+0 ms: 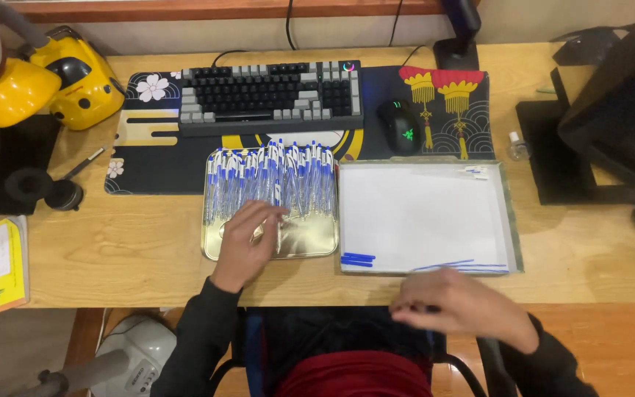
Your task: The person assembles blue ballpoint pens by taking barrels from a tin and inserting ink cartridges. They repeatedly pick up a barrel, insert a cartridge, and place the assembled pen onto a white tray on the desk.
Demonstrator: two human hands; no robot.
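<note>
Item: blue-capped pens (272, 175), racked in a gold tray (214, 246) on the tabletop at 12 o'clock from us, long axes running 12 to 6, caps mostly toward 12. Left hand (248, 239) fingers closing on one pen; we judge lifting it straight along its axis best. Right hand (458, 303) blurred, fingers curled, contents untellable, at 6 o'clock of the white box (422, 215).

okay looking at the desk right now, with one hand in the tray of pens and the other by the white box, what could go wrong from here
The pens are packed in a dense row in the gold tray; the left hand picking among them could drag neighbours out of line.

The right hand is blurred near the desk edge, so anything in it might drop off the front.

A small bottle stands beside the white box; nudging the box could tip it.
</note>
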